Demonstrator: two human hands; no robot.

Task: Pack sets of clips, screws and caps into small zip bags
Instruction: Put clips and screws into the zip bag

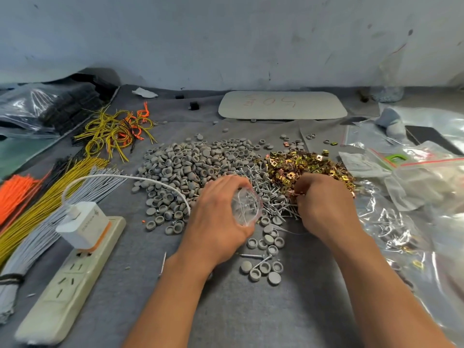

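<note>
Left hand (218,217): I see it gripping the zip bag (247,205).
Right hand (324,204): curled among clips (301,164), grip unclear.

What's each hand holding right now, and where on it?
The left hand grips a small zip bag round its body. The right hand curls into the clips; whether it pinches one cannot be told.

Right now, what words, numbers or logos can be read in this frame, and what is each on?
"50": red handwriting, upside down to the camera, on the white board at the back; the scrawl beside it is illegible.
Lightning-bolt mark, no words: on the white charger plugged into the power strip; the small print beside it is too blurred to read.
</note>
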